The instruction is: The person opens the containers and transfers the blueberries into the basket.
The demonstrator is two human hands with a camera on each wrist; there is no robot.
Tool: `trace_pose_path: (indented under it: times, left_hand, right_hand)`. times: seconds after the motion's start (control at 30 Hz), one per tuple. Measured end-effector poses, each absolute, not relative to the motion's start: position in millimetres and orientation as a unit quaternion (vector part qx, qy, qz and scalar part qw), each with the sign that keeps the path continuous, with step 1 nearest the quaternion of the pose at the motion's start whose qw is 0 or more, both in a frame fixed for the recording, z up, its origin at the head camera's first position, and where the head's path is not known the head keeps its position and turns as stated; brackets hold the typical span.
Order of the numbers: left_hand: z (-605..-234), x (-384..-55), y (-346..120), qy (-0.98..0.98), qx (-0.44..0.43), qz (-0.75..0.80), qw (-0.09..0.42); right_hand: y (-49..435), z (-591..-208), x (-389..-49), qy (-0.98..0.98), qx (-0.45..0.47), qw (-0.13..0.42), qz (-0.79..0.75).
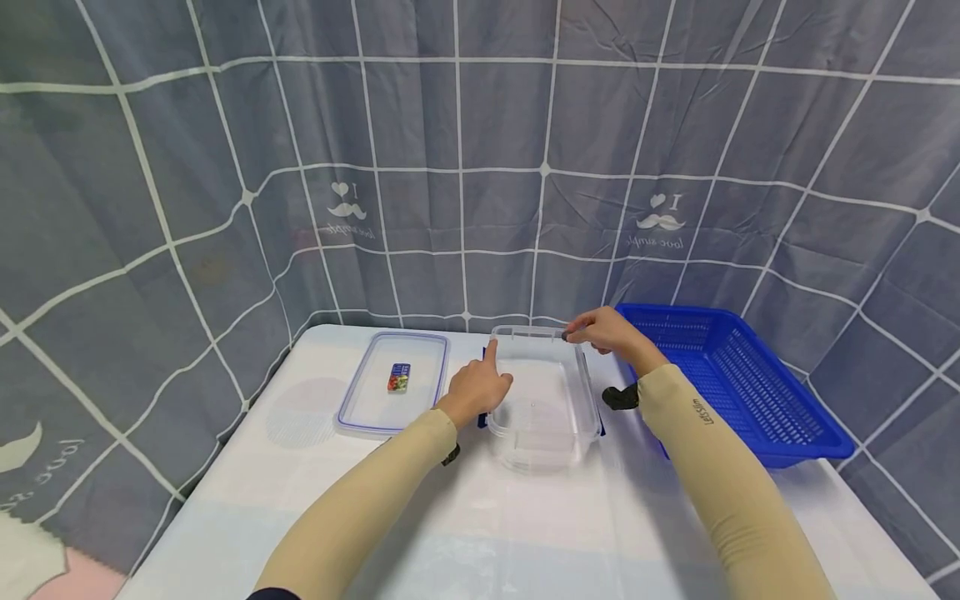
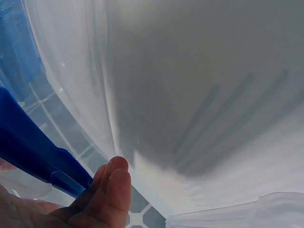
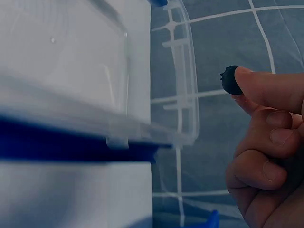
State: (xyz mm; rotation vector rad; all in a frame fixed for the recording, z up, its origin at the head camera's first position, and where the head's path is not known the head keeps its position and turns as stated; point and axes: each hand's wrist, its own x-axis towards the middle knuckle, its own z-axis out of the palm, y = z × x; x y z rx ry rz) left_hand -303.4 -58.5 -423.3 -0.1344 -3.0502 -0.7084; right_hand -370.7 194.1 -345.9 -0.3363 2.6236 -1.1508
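A clear plastic food container (image 1: 534,417) with blue side latches stands on the table, uncovered. My left hand (image 1: 477,388) holds its left wall, index finger stretched along the rim and thumb toward the inside. In the left wrist view, fingertips (image 2: 118,185) lie beside a blue latch (image 2: 38,142), outside the wall. My right hand (image 1: 611,332) is by the container's far right corner. Between thumb and index finger it pinches a blueberry (image 3: 232,80), its crown showing in the right wrist view; the other fingers are curled in.
Left of the container lies its clear lid (image 1: 367,400) with a blue-edged seal and a coloured label. A blue plastic basket (image 1: 750,400) stands at the right. A grey gridded curtain (image 1: 502,208) hangs behind the white table (image 1: 480,533).
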Motion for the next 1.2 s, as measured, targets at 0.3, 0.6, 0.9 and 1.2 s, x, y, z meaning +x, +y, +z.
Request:
trace_pose_path:
  times: [0.3, 0.6, 0.9, 1.2]
  left_hand:
    - [-425.5, -303.8, -59.7, -0.967, -0.054, -0.248, 0.0]
    - [-425.5, -305.2, -60.8, -0.972, -0.043, -0.232, -0.005]
    - [-423.3, -304.5, -60.6, -0.972, -0.046, -0.232, -0.001]
    - [-423.9, -306.8, -65.4, -0.979, -0.034, -0.199, 0.0]
  right_hand:
    - [254.7, -332.9, -357.1, 0.919, -0.099, 0.117, -0.364]
    - [315.5, -328.6, -340.6, 0.933, -0.078, 0.135, -0.325]
    - [349.0, -349.0, -339.4, 0.929, -0.059, 0.165, -0.326]
    - [359.1, -362.7, -337.3, 0.925, -0.036, 0.178, -0.334]
